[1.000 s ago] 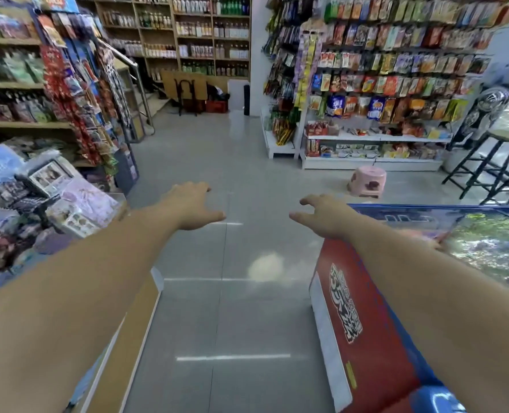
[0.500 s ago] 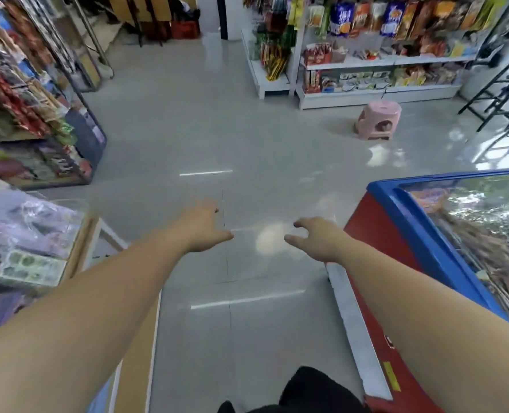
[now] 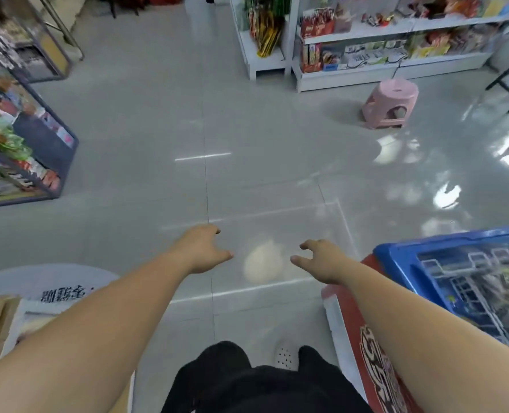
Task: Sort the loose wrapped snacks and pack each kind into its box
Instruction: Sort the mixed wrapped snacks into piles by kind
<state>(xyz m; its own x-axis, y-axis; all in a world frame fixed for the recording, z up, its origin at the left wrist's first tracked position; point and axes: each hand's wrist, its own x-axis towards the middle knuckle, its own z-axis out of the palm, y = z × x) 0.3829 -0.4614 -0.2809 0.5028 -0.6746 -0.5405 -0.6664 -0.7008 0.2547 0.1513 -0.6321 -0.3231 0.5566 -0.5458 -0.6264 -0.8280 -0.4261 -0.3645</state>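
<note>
Left hand (image 3: pixel 201 248) and right hand (image 3: pixel 321 259), both open and empty; our view has dropped from the shelves (image 3: pixel 366 49) to the floor (image 3: pixel 187 129); sorting not begun.

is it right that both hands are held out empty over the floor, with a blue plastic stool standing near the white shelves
Not quite. The head view shows the stool is pink, not blue. The rest holds: the left hand and right hand are held out empty over the floor, and the stool stands near the white shelves.
</note>
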